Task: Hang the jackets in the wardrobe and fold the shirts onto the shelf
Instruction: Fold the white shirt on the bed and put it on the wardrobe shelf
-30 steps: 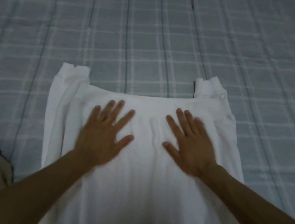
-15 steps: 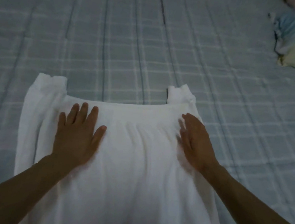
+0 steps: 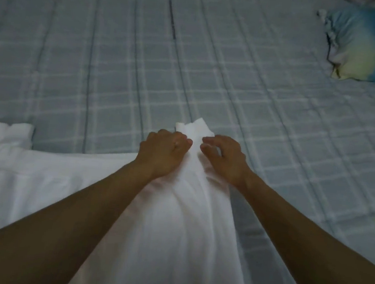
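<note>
Head view: a white shirt [image 3: 168,221] lies on a plaid bedsheet [image 3: 120,64], part-folded.
Left hand [image 3: 163,152]: fingers curled, gripping the shirt's far right corner; a second ago it lay flat near the shirt's middle.
Right hand [image 3: 224,159]: fingers bent and pinching the same corner from the outer side (contact at the fingertips is hard to see); earlier it pressed flat there.
Shirt: its right cuff [image 3: 194,128] pokes up just beyond both hands; its left cuff [image 3: 21,128] stays flat, well left of them.
Change: smoothing has ended and both hands have gathered one corner, so the next fold is likely starting.
Pillow [image 3: 370,46]: far right of the shirt, newly in view.
</note>
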A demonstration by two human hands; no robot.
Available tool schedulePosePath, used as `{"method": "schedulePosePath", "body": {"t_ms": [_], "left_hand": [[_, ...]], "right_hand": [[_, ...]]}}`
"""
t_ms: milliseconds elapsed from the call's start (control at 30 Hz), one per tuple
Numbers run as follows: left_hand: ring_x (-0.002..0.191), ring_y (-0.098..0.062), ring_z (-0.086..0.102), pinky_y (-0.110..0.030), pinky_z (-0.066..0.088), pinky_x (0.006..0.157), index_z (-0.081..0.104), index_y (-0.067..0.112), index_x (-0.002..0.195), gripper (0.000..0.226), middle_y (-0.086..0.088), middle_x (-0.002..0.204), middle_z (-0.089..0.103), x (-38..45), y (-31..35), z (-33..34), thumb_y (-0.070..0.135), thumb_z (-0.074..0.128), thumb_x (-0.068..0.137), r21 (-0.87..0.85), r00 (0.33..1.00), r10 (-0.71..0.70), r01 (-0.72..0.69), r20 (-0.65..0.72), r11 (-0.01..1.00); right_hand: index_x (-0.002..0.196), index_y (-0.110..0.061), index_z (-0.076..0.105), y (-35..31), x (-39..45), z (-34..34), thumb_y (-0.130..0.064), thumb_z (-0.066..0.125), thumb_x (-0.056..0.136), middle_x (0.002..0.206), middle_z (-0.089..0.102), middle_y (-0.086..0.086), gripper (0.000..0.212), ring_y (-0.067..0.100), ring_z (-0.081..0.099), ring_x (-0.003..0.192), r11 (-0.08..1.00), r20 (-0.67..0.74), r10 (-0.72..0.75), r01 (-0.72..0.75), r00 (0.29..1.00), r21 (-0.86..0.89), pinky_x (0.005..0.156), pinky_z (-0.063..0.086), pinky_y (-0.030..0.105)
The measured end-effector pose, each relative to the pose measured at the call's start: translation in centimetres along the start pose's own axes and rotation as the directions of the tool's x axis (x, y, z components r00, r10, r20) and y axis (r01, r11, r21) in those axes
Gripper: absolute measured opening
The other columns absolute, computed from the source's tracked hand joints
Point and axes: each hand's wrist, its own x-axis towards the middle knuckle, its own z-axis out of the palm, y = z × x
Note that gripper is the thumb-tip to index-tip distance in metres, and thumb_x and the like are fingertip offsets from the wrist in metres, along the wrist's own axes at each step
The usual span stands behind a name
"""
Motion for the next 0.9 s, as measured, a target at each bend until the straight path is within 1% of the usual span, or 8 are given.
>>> {"method": "schedulePosePath", "body": {"t_ms": [100,167,300,400,467,667,800,900], "left_hand": [[0.075,-0.023,0.053,-0.034,0.042,0.072,0.054,0.012,0.069,0.04,0.002,0.071,0.052,1.1,0.5,-0.1,0.038,0.045,0.098,-0.142,0.999,-0.003,-0.003,-0.043,0.99],[0.064,-0.018,0.045,-0.034,0.034,0.062,0.045,0.01,0.059,0.044,-0.01,0.066,0.05,1.0,1.2,-0.2,0.029,0.048,0.098,-0.201,0.997,0.028,-0.043,-0.078,0.979],[0.089,-0.022,0.056,-0.036,0.039,0.079,0.064,-0.006,0.089,0.039,-0.021,0.101,0.064,1.0,4.4,0.4,0.026,0.048,0.102,-0.265,0.986,0.122,-0.147,-0.111,0.953],[0.117,-0.015,0.053,-0.017,0.035,0.093,0.069,0.006,0.114,0.03,-0.005,0.123,0.06,1.7,8.2,1.0,0.026,0.05,0.103,-0.333,0.97,0.22,-0.244,-0.108,0.911],[0.12,-0.014,0.052,-0.014,0.032,0.096,0.066,0.013,0.123,0.029,-0.004,0.132,0.055,2.6,11.7,1.6,0.026,0.05,0.103,-0.358,0.95,0.289,-0.311,-0.114,0.881],[0.136,-0.029,0.038,-0.032,0.028,0.114,0.056,0.008,0.131,0.042,-0.015,0.146,0.042,4.3,19.2,5.2,0.037,0.045,0.102,-0.15,0.906,0.422,-0.413,0.033,0.898],[0.147,-0.031,0.022,-0.046,0.023,0.118,0.034,0.019,0.152,0.059,-0.006,0.163,0.021,1.1,17.2,8.3,0.046,0.044,0.1,0.15,0.908,0.366,-0.399,0.205,0.905],[0.143,-0.031,0.029,-0.05,0.03,0.114,0.046,0.018,0.142,0.048,-0.006,0.156,0.035,-1.9,14.2,9.0,0.042,0.038,0.102,0.156,0.921,0.349,-0.376,0.174,0.913]], "right_hand": [[0.072,-0.017,0.064,0.2,0.8,-1.0,-0.032,0.056,0.096,0.079,0.061,-0.001,0.03,0.014,0.056,0.077,0.98,0.039,0.036,-0.043,0.999,0.193,0.079,0.044,0.036],[0.072,0.005,0.055,0.6,0.6,-2.0,-0.026,0.053,0.098,0.07,0.053,0.009,0.041,0.02,0.049,0.065,0.95,0.021,0.048,-0.052,0.999,0.307,0.069,0.04,0.036],[0.093,0.02,0.055,2.2,-0.9,-4.9,-0.02,0.054,0.099,0.101,0.057,0.038,0.04,0.029,0.056,0.072,0.871,-0.154,0.108,-0.019,0.982,0.49,0.07,0.044,0.039],[0.086,-0.013,0.07,3.8,-2.2,-8.3,-0.024,0.057,0.099,0.109,0.066,0.02,0.021,0.021,0.063,0.097,0.83,-0.242,0.184,-0.018,0.953,0.558,0.087,0.048,0.04],[0.089,-0.026,0.069,5.1,-3.1,-11.3,-0.027,0.057,0.098,0.108,0.066,0.002,0.015,0.015,0.061,0.102,0.857,-0.333,0.196,0.004,0.922,0.515,0.092,0.047,0.037],[0.091,0.004,0.066,9.7,-4.1,-16.0,-0.025,0.056,0.096,0.085,0.06,0.005,0.031,0.012,0.054,0.08,0.883,-0.401,0.267,-0.056,0.876,0.466,0.075,0.042,0.034],[0.139,0.0,0.045,12.2,-6.5,-12.0,-0.036,0.059,0.096,0.141,0.043,0.027,0.058,0.038,0.045,0.129,0.919,-0.088,0.388,-0.392,0.917,-0.041,0.107,0.037,0.044],[0.153,-0.013,0.023,11.4,-10.6,-8.2,-0.042,0.053,0.096,0.16,0.01,0.022,0.071,0.035,0.012,0.148,0.92,-0.159,0.326,-0.351,0.932,-0.172,0.119,0.017,0.044]]}}
